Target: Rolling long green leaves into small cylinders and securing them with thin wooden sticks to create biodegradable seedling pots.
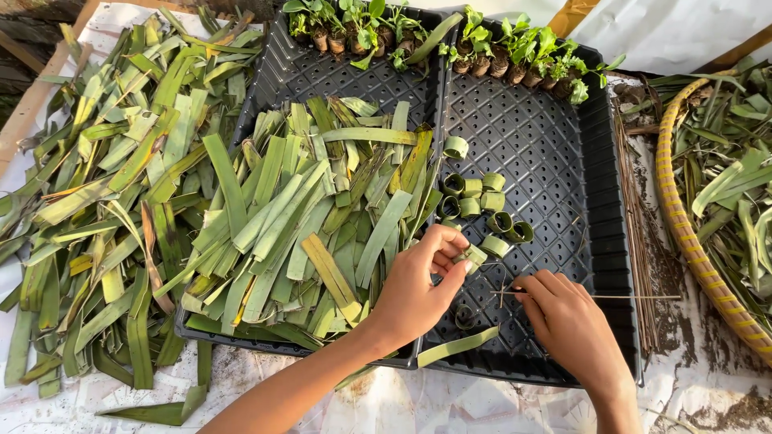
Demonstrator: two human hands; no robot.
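Two hands work over the right black tray (595, 241), the left hand (414, 293) pinching a light, springy leaf ring (470, 255) by its overlapped edge while the right hand (567, 325) grips a thin, brittle stick (627, 297) near its end.
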